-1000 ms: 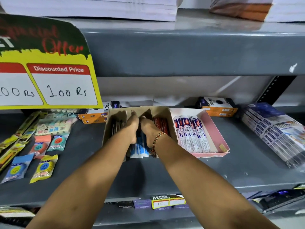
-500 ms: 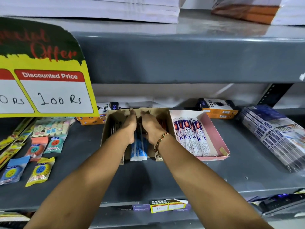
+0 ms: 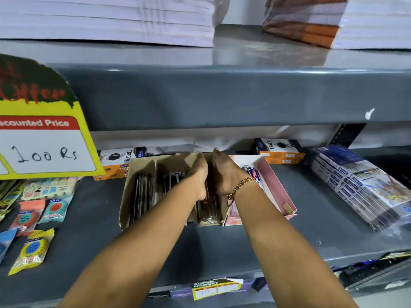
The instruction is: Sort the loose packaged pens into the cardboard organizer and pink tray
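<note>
A brown cardboard organizer (image 3: 127, 196) with several compartments stands on the grey shelf. A pink tray (image 3: 277, 185) touches its right side. Dark pen packs (image 3: 142, 192) fill the organizer's left compartment. Red pen packs (image 3: 209, 207) stand upright in its right compartment. My left hand (image 3: 198, 174) and my right hand (image 3: 225, 177) reach into that compartment, palms facing, and press the red packs between them. White and blue pen packs (image 3: 255, 174) lie in the pink tray, mostly hidden by my right wrist. My left forearm covers the middle compartment.
Orange pen boxes (image 3: 280, 152) sit behind the organizer and tray. Bagged erasers and sharpeners (image 3: 33, 250) lie on the shelf at the left. A stack of wrapped boxes (image 3: 360, 187) lies at the right. A yellow price sign (image 3: 44, 138) hangs at the upper left, and the upper shelf edge (image 3: 222, 96) overhangs.
Both hands have shifted right, from the blue pen packs in the middle compartment to the red packs in the right compartment. The camera has moved closer.
</note>
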